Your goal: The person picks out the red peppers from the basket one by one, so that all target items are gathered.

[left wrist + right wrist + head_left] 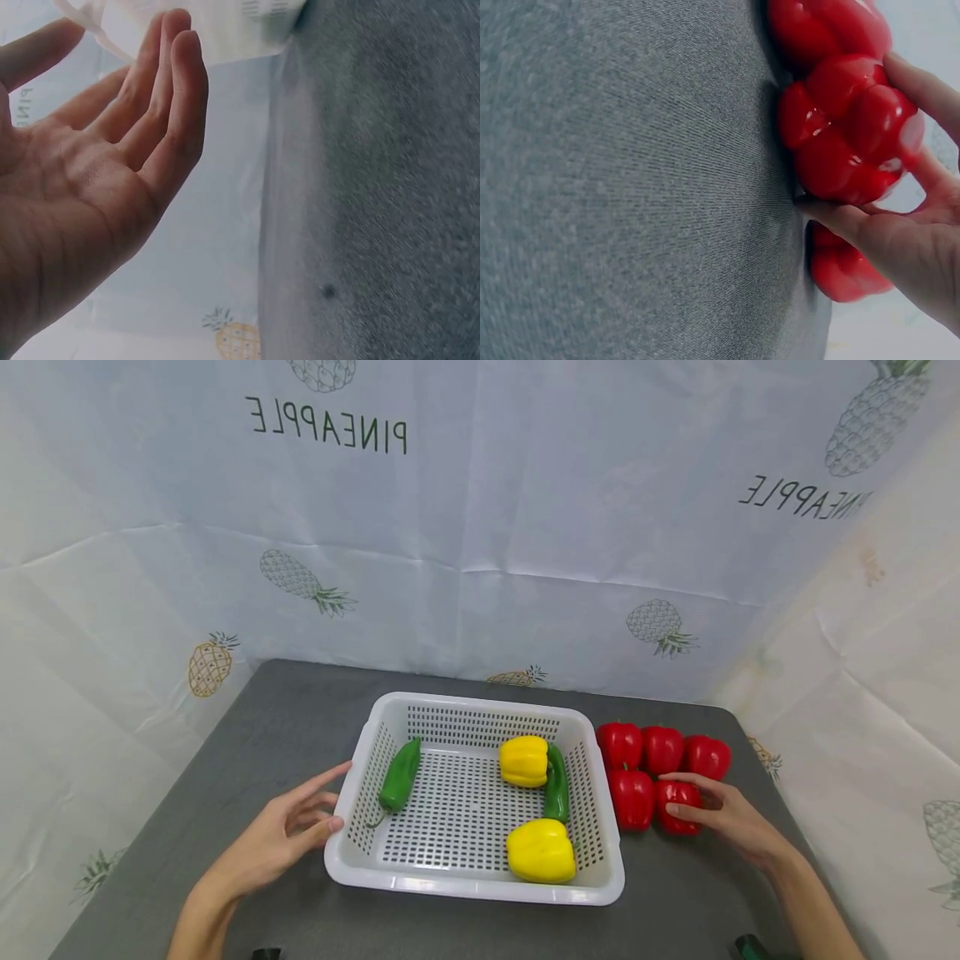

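My right hand (731, 818) grips a red bell pepper (840, 124), its thumb on one side and fingers on the other. That pepper sits at the near right of a cluster of red bell peppers (632, 797) beside the basket. My left hand (273, 835) is at the left side of a white perforated plastic basket (480, 885), fingers loosely extended, fingertips and thumb right at its rim. Inside the basket lie two yellow bell peppers (540, 852) and two green chili peppers (401, 774), one at the left wall and one at the right.
The dark grey table (300, 710) runs back to a hanging white sheet (480, 527) printed with pineapples. Similar sheeting hangs at both sides. A small dark object (266, 953) shows at the bottom edge, and a dark green one (750, 946) is near the right forearm.
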The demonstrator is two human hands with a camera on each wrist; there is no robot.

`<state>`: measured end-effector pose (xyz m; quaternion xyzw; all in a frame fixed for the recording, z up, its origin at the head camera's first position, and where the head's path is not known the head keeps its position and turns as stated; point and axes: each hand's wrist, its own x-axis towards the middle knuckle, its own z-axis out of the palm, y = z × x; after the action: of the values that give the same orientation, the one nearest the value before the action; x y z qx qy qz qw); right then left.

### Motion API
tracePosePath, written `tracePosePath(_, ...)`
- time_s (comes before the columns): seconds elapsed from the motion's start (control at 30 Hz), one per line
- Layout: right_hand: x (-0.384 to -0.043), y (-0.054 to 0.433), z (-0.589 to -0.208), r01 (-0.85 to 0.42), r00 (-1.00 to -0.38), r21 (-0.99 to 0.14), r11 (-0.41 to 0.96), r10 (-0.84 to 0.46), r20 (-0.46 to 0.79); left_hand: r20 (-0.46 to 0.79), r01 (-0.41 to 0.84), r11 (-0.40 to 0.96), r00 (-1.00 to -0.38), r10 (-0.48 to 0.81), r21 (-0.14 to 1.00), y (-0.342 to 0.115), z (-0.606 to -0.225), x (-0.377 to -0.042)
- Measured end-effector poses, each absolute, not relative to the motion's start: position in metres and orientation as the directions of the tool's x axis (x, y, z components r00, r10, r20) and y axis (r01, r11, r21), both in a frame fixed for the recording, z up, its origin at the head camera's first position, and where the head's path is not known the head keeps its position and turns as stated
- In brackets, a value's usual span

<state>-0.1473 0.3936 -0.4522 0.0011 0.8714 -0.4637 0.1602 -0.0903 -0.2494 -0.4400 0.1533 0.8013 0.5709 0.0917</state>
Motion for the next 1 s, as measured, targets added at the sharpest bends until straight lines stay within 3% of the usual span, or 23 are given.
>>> tracePosePath(0.37, -0.141, 0.401, -0.453, 0.109, -0.967, -0.769, 0.630, -0.111, -0.227, 0.153, 0.281, 0.281, -0.902, 0.403, 0.918, -0.250, -0.443, -0.089)
tracePosePath(0.63, -0.140, 0.404, -0.450, 0.092, -0.968, -0.769, 0.633, -0.123, -0.218, 0.116, 0.218, 0.167, -0.874, 0.472, 0.962, -0.251, -0.444, -0.089)
tracePosePath(1.0, -0.147, 0.397, -0.448, 0.089, -0.971, -0.782, 0.617, -0.122, -0.206, 0.129, 0.211, 0.116, -0.860, 0.493, 0.971, -0.256, -0.447, -0.093)
